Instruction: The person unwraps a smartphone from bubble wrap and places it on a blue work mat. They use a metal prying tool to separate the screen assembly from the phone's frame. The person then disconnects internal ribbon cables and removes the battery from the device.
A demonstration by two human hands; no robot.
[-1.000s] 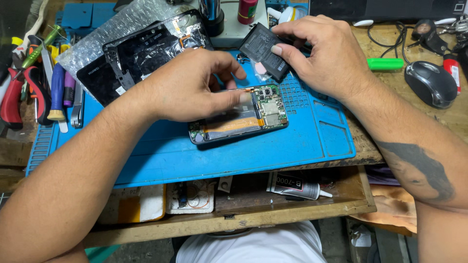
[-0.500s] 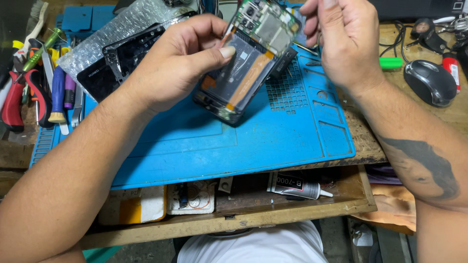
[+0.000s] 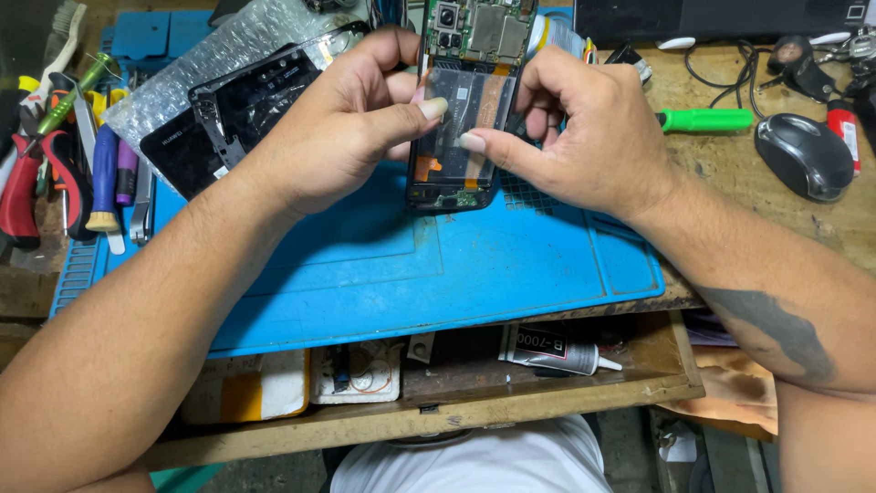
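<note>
Head view: I see my left hand [image 3: 342,137] and right hand [image 3: 584,137] both clamped on the opened phone [image 3: 465,110], held upright between them, above the blue mat [image 3: 438,274].

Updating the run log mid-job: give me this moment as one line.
left hand: grips opened phone | right hand: grips same phone | phone: lifted above blue mat, circuit side up | back cover: on mat, left

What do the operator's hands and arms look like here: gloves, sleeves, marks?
Both bare: no gloves, no sleeves, no watch or rings visible. The left hand and right hand have longish thumbnails. The right forearm carries a dark, faded tattoo patch. A white garment shows at the bottom edge.
</note>
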